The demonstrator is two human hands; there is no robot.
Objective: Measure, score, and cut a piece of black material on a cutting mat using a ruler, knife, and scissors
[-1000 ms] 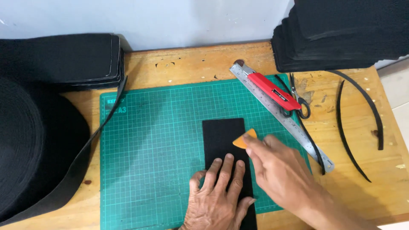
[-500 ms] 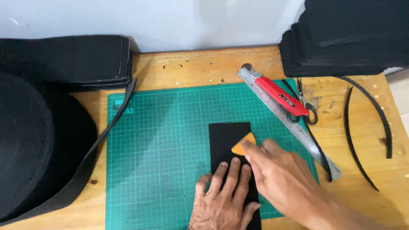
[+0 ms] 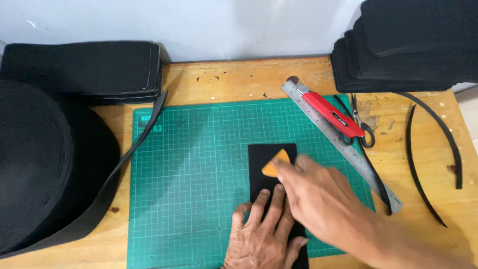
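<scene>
Since a moment ago the orange piece has stayed near the top of the black strip, while the head view has drifted so that the whole bench sits a little further right and lower in the picture.

Far left, a big roll of black webbing [image 3: 45,164] lies on the wooden table [image 3: 224,79], its loose tail running up along the mat's left edge. Behind it a stack of black pads [image 3: 84,67] sits against the wall.

In the middle, the green cutting mat [image 3: 189,174] carries the black strip [image 3: 271,152], lying upright along the grid lines just right of the mat's centre. The left hand [image 3: 264,231] presses flat on the strip's lower part, fingers spread and apart, gripping nothing. The right hand [image 3: 318,197] comes in from the lower right, its fingers pinched together on the small orange piece [image 3: 275,164], whose point rests on the strip's upper part.

Further right, a steel ruler [image 3: 343,147] lies slantwise across the mat's right edge, with a red utility knife [image 3: 331,112] on top of it and scissors [image 3: 361,127] just beside. Two thin curved black offcuts [image 3: 440,139] lie on the bare wood, and a second pile of black pads [image 3: 408,45] fills the far right corner
</scene>
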